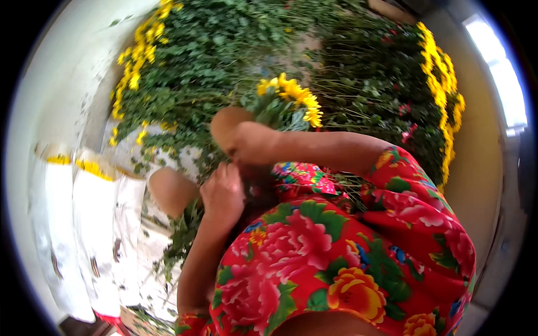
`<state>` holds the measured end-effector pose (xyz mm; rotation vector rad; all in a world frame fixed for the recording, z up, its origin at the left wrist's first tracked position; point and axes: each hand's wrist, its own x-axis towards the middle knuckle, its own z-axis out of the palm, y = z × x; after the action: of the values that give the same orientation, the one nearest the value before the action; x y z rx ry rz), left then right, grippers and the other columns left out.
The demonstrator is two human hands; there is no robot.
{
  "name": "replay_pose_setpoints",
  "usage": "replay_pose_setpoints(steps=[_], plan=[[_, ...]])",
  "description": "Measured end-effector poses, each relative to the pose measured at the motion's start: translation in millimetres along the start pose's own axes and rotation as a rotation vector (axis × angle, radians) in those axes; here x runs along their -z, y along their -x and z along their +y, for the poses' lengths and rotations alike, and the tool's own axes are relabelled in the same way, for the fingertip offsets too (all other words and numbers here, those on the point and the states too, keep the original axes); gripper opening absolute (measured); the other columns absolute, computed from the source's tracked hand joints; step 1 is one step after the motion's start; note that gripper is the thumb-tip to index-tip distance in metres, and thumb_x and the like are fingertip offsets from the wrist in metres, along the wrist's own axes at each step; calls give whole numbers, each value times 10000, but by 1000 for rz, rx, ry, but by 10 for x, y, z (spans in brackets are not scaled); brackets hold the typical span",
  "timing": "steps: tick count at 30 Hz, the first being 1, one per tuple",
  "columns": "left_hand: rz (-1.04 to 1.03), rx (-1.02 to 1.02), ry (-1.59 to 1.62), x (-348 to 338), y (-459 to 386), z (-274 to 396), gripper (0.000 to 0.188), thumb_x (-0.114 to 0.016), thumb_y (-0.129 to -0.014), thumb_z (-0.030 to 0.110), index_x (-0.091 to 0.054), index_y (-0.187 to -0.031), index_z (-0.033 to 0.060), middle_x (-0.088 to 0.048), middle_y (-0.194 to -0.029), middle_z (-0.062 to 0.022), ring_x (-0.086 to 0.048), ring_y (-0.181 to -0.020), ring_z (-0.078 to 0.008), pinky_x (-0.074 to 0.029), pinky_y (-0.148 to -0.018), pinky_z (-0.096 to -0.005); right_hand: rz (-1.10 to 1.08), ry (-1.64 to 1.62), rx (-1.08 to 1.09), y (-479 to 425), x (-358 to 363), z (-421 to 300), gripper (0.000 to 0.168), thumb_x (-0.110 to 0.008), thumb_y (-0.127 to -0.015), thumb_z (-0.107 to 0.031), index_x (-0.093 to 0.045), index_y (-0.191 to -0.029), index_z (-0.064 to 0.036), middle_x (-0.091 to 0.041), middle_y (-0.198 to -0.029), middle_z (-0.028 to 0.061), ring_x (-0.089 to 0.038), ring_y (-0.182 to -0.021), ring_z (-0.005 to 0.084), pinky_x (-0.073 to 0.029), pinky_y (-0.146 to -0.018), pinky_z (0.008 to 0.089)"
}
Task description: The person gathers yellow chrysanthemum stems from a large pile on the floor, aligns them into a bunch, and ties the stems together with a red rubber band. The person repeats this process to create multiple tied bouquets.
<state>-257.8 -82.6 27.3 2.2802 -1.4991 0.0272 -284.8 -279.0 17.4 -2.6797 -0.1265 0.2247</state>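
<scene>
My right hand (pixel 252 143) reaches across from the right, close to one bare knee (pixel 227 128). Just below it, fingers curled, is my left hand (pixel 222 189), near the other knee (pixel 174 191). The fingertips of both hands nearly meet; what lies between them is blurred and partly hidden, so a hold cannot be made out. A bunch of yellow flowers (pixel 300 98) with green leaves lies just beyond my right forearm, its lower stems hidden behind the arm. Leafy green cuttings (pixel 185 239) show beside my left forearm.
Long leafy stems with yellow heads (pixel 138 63) lie piled at the upper left. Another pile (pixel 370 84), its yellow heads along the wall, lies at right with some pink bits. White wrapped bundles (pixel 94 235) of yellow flowers stand by the left wall. Loose leaves litter the floor.
</scene>
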Motion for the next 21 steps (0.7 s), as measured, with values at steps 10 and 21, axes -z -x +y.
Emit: replay_pose_setpoints(steps=[10,21], plan=[[-72,120,148,228,412,-132,752,-842,-742,448,-522,-1256,1,-581,-1181,-237,-587,-1066,-474,-480,-872,-543,626,-421,146,903,63,-380,211,-727,-831,-150,-673,-1009,-49,-622,-940,145,-648,-852,375,-538,-713,463],[-274,41,382,428,-493,732,782,-808,-764,126,-421,-1424,-34,-685,-1117,-293,-645,-1104,-482,-509,-910,-505,347,-1429,-319,1508,-267,-421,599,-718,-977,-376,-497,-1397,-11,-645,-1166,32,-590,-986,112,-513,-823,333]])
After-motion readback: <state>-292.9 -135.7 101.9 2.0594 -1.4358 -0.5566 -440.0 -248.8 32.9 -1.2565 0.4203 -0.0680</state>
